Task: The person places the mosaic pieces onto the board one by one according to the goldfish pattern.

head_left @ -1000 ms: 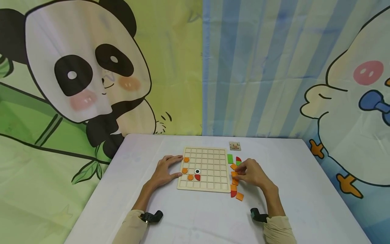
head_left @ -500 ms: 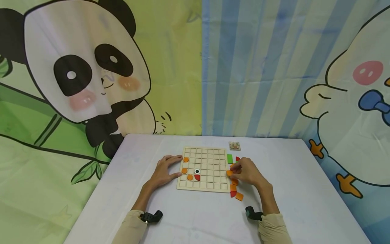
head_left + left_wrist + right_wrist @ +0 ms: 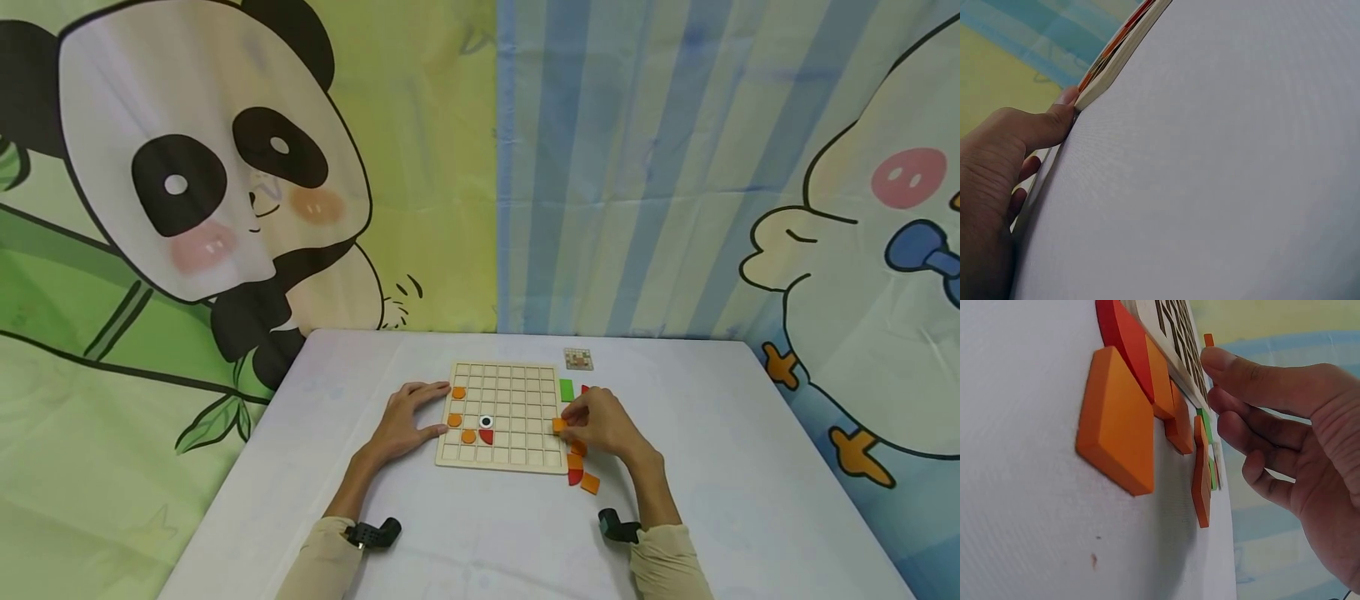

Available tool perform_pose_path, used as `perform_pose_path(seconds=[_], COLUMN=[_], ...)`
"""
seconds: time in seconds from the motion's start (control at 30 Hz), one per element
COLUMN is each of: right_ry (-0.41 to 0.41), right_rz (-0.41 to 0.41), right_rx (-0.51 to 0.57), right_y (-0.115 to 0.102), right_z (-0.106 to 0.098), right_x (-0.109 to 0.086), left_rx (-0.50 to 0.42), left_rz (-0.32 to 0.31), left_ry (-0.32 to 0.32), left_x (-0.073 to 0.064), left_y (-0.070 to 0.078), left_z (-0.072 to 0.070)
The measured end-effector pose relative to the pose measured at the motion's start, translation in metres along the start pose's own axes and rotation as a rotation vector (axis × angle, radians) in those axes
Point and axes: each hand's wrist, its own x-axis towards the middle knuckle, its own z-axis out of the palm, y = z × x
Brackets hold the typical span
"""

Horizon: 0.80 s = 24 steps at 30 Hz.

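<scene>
A pale wooden grid board (image 3: 517,396) lies on the table. My left hand (image 3: 408,417) touches its left edge with thumb and fingertips spread apart; the thumb (image 3: 1054,125) presses the rim in the left wrist view. Between thumb and forefinger, my right hand (image 3: 607,423) pinches an orange square tile (image 3: 558,426) over the board's right edge. In the right wrist view only a sliver of that tile (image 3: 1209,340) shows above the thumb. On the board's left part sit three orange round tiles (image 3: 468,437), a black-and-white eye tile (image 3: 486,422) and a red quarter-circle tile (image 3: 486,437).
Along the board's right side lie several loose pieces: a green tile (image 3: 566,390), orange square tiles (image 3: 590,483) and a red rounded tile (image 3: 575,477). Behind them is a small pattern card (image 3: 578,359). Printed curtains hang behind the white table (image 3: 675,367).
My right hand has picked the orange square tile from the loose row and carried it left to the board's right edge. The left hand stays in place.
</scene>
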Motion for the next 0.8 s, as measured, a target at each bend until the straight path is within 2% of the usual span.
perform_pose_path(seconds=[0.4, 0.8], right_ry=[0.008, -0.007], right_rz=[-0.012, -0.037], right_rx=[0.002, 0.02], right_y=[-0.006, -0.01], right_z=[0.004, 0.009], right_x=[0.005, 0.013], left_rx=[-0.001, -0.001], left_rz=[-0.027, -0.008], left_ry=[-0.009, -0.004], left_x=[0.001, 0.0], left_y=[0.001, 0.001], left_z=[0.001, 0.0])
